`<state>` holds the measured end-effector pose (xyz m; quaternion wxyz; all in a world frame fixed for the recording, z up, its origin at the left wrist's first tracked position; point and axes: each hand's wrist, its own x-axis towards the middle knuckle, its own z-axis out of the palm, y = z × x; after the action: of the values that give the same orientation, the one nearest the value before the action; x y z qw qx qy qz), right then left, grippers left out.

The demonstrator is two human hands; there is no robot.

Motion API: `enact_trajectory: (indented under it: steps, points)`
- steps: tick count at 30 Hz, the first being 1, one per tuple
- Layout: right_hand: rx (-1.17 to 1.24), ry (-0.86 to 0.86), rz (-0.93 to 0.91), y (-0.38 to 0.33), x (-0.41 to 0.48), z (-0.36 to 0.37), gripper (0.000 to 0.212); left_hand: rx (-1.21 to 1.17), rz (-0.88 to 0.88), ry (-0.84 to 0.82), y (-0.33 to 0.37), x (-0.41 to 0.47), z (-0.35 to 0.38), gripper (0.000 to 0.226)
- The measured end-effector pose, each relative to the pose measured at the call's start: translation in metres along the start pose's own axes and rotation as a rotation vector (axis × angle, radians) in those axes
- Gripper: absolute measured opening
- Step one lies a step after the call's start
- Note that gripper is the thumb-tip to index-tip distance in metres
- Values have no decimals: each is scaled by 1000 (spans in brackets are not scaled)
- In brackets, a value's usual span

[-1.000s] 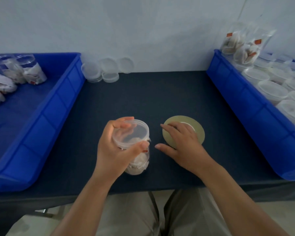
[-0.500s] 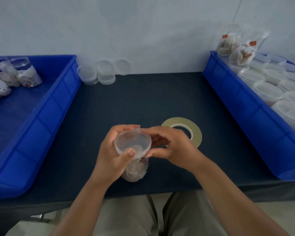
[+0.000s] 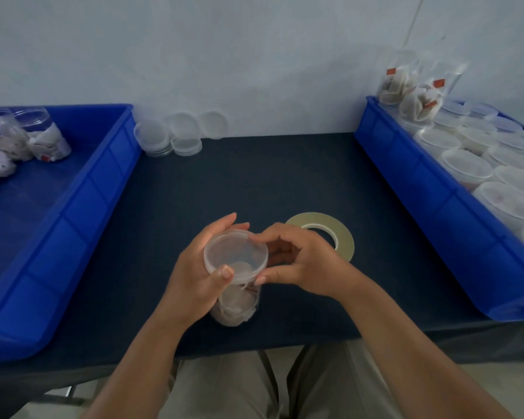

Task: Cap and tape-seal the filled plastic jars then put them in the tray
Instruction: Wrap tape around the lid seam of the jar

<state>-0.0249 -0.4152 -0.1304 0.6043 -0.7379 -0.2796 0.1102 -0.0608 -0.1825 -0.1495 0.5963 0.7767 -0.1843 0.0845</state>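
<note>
- The filled jar [image 3: 235, 300] stands upright on the counter [image 3: 239, 176] near its 6 o'clock edge, with a clear lid [image 3: 236, 255] sitting on its mouth.
- The left grip [image 3: 197, 273] is wrapped round the jar's upper wall, its thumb resting on the lid's edge.
- The right grip [image 3: 300, 261] is curled at the jar's 3 o'clock side, with thumb and forefinger pinching the lid's rim; whether they also hold a tape end I cannot tell.
- The tape roll [image 3: 342, 237] lies flat at the jar's 2 o'clock, partly behind the right grip.
- Progress, as I judge it: this jar is capped or nearly so, taping is not yet visibly done, and traying is left.
- Spare lids [image 3: 182, 131] are stacked at 11 o'clock by the wall.
- The left tray [image 3: 73, 207] at 9 o'clock holds a few jars on their sides [image 3: 43, 137] — likely finished ones.
- The right tray [image 3: 421, 192] at 3 o'clock is packed with waiting jars [image 3: 466, 164], so most of the work remains.
</note>
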Motion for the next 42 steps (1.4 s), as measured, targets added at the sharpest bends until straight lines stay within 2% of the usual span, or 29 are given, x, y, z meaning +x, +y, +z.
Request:
enact_trajectory:
  steps: [3,6,8,10,13,15,17,18,20,22,24,27,29,32,34,38,42]
  points:
    - [50,-24,36,-3,0,-4,48,-16,-25,-27,-4,1,-2,111]
    - [69,-31,42,-5,0,3,45,-140,-63,-27,-7,-1,-2,109]
    - [63,-31,57,-9,-2,10,47,-208,-98,17,-10,-5,-1,98]
    - [16,-40,82,-13,-6,15,49,-209,-135,113,-11,-10,1,77]
    - [-161,-70,143,-18,-12,27,69,-93,-176,299,-14,-19,7,54]
    - [-341,-26,138,-20,-14,39,92,-114,-228,348,-17,-25,12,57]
    - [-440,21,94,-19,-14,50,108,-215,-347,385,-14,-27,17,69]
    - [-445,39,84,-20,-14,51,109,-243,-387,374,-11,-27,18,77]
    - [-435,75,55,-24,-15,46,96,-275,-366,286,-7,-23,20,90]
    - [-447,128,49,-29,-18,33,83,-342,-311,247,-5,-17,24,92]
    - [-417,235,64,-38,-23,15,84,-370,-287,319,-10,-11,28,90]
    - [-345,454,80,-64,-30,-32,104,-379,-336,444,-24,-5,30,63]
    - [-381,610,50,-89,-29,-77,108,-330,-359,420,-36,-5,28,52]
    - [-580,851,66,-119,-14,-158,95,-145,-328,332,-51,-8,26,49]
    - [-657,971,138,-126,3,-214,106,-99,-314,318,-58,-9,26,51]
    - [-721,1020,331,-108,25,-299,113,-119,-332,324,-65,-7,26,55]
    - [-768,1008,457,-76,36,-333,115,-180,-356,381,-60,-1,27,55]
